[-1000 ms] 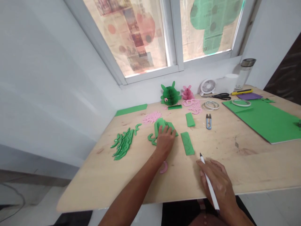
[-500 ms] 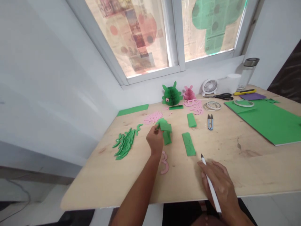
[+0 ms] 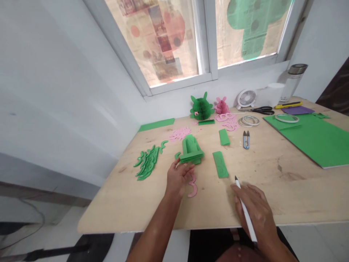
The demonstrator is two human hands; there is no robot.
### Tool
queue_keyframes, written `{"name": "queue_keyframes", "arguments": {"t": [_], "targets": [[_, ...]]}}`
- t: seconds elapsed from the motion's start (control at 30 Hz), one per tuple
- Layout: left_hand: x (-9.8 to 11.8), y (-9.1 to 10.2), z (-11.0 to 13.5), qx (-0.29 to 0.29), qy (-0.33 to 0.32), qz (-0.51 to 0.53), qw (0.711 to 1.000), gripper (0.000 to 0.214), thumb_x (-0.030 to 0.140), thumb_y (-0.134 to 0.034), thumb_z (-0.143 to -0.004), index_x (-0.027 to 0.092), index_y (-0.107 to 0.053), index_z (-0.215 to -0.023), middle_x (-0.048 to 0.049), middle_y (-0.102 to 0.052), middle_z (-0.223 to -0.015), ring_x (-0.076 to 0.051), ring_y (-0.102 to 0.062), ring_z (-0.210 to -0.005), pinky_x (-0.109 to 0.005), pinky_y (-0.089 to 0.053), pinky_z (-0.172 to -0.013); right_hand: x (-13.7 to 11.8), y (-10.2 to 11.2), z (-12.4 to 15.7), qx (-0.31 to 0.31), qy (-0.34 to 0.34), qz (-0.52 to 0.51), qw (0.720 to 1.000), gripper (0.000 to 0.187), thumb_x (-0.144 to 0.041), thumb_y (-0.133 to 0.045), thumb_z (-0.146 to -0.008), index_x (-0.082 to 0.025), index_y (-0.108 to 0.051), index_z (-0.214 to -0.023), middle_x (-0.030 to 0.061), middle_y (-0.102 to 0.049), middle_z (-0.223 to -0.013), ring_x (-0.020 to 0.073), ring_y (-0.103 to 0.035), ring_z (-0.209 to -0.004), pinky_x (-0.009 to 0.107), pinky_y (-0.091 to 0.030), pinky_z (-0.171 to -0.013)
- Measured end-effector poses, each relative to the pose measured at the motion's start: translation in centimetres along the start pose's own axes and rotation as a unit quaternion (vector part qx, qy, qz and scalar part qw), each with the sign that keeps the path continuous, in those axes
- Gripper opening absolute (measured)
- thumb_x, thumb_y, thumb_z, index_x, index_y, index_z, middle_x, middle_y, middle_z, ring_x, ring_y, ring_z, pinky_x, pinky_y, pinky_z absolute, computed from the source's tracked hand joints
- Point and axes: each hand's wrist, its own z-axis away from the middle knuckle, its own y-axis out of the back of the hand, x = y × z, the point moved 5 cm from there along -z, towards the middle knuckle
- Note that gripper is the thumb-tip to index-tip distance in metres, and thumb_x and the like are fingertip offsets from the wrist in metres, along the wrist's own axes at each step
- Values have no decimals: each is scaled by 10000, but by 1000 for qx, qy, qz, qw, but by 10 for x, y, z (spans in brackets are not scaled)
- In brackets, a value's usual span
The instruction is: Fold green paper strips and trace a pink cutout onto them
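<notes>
My left hand (image 3: 178, 176) grips the near edge of a stack of green paper pieces (image 3: 191, 150), held just above the wooden table (image 3: 272, 189). Right beside that hand lies a pink curly cutout (image 3: 193, 186). A green paper strip (image 3: 220, 164) lies to the right of the stack. My right hand (image 3: 256, 211) rests near the table's front edge, closed round a white pen (image 3: 244, 209) whose tip points at the strip.
Green curved cutouts (image 3: 147, 163) lie at the left, pink cutouts (image 3: 179, 133) behind the stack. Farther back are a second green strip (image 3: 224, 137), thread snips (image 3: 246, 139), tape rolls (image 3: 248, 120), green (image 3: 201, 108) and pink (image 3: 221, 106) honeycomb figures, a small fan (image 3: 246, 97) and scissors (image 3: 261, 110). A large green sheet (image 3: 313, 140) covers the right.
My left hand went from pressing flat on the green stack to lifting it, then drew back toward me with it. The pink cutout it had covered now shows. The right hand stayed put.
</notes>
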Motion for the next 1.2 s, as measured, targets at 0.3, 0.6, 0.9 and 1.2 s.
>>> {"name": "queue_keyframes", "arguments": {"t": [0.3,0.6,0.9,1.2], "targets": [[27,20,6,-44,-286,-459,840,281,257,-490,-856,159,-572,-1106,-101,-653,-1057,-138,-651,-664,-269,-554,-555,1,0,1,5,-6,-5,1000,320,-98,-512,-875,-151,-594,-1180,99,-715,-1004,216,-683,-934,422,-464,-930],[26,-31,-16,-139,-282,-652,690,263,248,-667,-786,214,-637,-1045,-58,-676,-1041,-241,-600,-1062,-351,-475,-910,0,1,0,1,-6,9,1000,295,-73,-516,-874,-138,-597,-1151,103,-708,-997,206,-674,-926,420,-459,-923],[22,-32,-28,-100,-259,-738,615,192,222,-576,-852,229,-625,-1037,-38,-690,-986,-203,-637,-927,-286,-458,-739,-2,2,-4,-7,-8,-4,1000,290,-72,-533,-873,-117,-595,-1153,121,-701,-1004,214,-669,-936,423,-446,-930],[23,-24,-15,-29,-288,-763,578,151,210,-480,-888,189,-616,-951,-82,-679,-935,-230,-628,-933,-295,-424,-721,0,1,-2,-6,-9,0,1000,286,-86,-536,-870,-135,-606,-1143,106,-711,-1012,209,-678,-938,409,-439,-950]]}}
